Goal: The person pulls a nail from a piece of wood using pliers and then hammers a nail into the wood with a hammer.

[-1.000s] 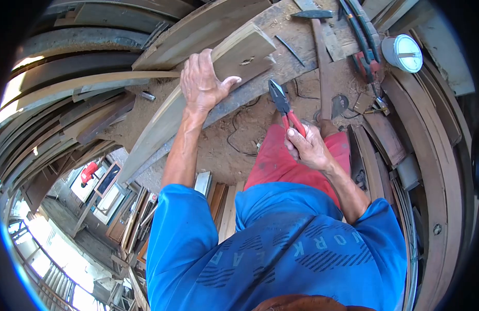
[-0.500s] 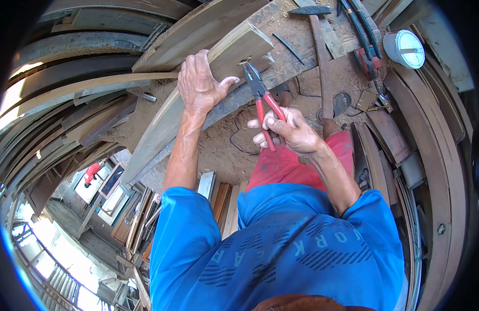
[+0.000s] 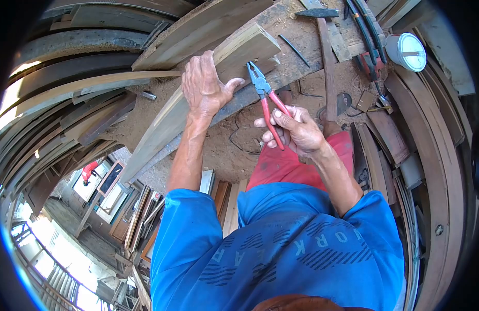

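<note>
My left hand (image 3: 207,87) lies over the upper edge of a long wooden board (image 3: 252,45), fingers bent over it and thumb stretched along the near face. In my right hand (image 3: 300,130) is a pair of combination pliers (image 3: 259,83) with red handles, held at the grips. The handles are spread and the jaws stand slightly apart. Their tips point at the board's near face, close to a small rough spot near its end. Whether the tips touch the wood I cannot tell.
A hammer (image 3: 328,65) with a long wooden handle lies on the workbench (image 3: 294,31), beside a thin dark rod (image 3: 294,50). To the right are a red-and-black power tool (image 3: 371,67) and a white bucket (image 3: 407,52). Stacked planks (image 3: 94,46) fill the left. Far off, a person in red (image 3: 89,171) is visible.
The pliers have drawn back a little from the rough spot on the board, and their jaws are now plainly visible. My left hand and the board appear shifted slightly right.
</note>
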`<state>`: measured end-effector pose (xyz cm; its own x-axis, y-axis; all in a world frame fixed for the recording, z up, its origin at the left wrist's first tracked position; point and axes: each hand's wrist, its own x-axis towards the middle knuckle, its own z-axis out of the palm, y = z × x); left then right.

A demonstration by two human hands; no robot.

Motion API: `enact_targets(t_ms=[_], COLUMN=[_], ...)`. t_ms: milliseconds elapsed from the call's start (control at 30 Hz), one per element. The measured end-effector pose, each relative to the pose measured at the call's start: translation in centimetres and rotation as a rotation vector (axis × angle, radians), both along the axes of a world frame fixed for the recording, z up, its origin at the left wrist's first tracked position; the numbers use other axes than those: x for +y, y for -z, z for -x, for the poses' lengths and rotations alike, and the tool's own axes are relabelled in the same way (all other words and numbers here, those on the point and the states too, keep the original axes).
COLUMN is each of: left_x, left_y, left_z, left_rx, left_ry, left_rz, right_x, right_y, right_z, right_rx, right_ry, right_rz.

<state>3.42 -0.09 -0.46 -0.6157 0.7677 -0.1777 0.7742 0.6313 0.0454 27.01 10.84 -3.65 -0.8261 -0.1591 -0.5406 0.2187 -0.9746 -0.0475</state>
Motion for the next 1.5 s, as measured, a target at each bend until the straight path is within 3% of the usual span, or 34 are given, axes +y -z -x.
enact_targets(t_ms=[167,267,467,667,867,967,1033,1100,1167,1267,1300,1500], left_x=[-0.1,-0.2,-0.4,-0.1,-0.4,-0.3,-0.4,-1.1,-1.6,-1.7,-1.8,-3.7], left_y=[0.2,0.3,0.3,0.6,0.5,-0.2,-0.7,-1.0,-1.9,-2.2,-2.2,-0.8], left_z=[0.0,0.2,-0.1,2.1,0.4,-1.7,-3.3,-3.2,-2.5,-2.8,-2.9,-7.1], left_rx=[-0.003,-0.008,0.002,-0.081,-0.014,0.069,0.098,-0.042,-0.339,-0.366,-0.322,-0.403], left_ry=[-0.005,0.011,0.023,0.04,0.022,0.003,-0.006,0.018,-0.079,0.042,0.072,-0.026], left_rz=[-0.005,-0.022,-0.033,0.0,0.026,-0.032,-0.092,-0.118,-0.117,-0.04,-0.12,-0.118], right_x=[-0.8,-2.5,-2.0,-2.9,2.4,5.4,5.1,4.8,4.6,4.0,3.9,3.7], right_y=[-0.4,1.1,-1.0,-4.3,-2.1,-3.3,-2.5,-2.2,-1.7,-1.5,-1.5,-2.0], right_z=[1.1,1.0,1.2,-3.4,-4.9,-1.9,0.3,2.0,2.7,3.3,3.2,2.4], right_rx=[-0.08,0.046,-0.001,0.042,-0.059,-0.214,-0.286,-0.359,-0.397,-0.423,-0.434,-0.503], right_ry=[-0.097,-0.016,0.032,-0.124,-0.073,-0.087,0.048,0.166,0.135,0.084,0.069,0.029], right_rz=[-0.006,0.072,0.303,0.243,-0.768,-0.959,-0.951,-0.914,-0.935,-0.943,-0.943,-0.936])
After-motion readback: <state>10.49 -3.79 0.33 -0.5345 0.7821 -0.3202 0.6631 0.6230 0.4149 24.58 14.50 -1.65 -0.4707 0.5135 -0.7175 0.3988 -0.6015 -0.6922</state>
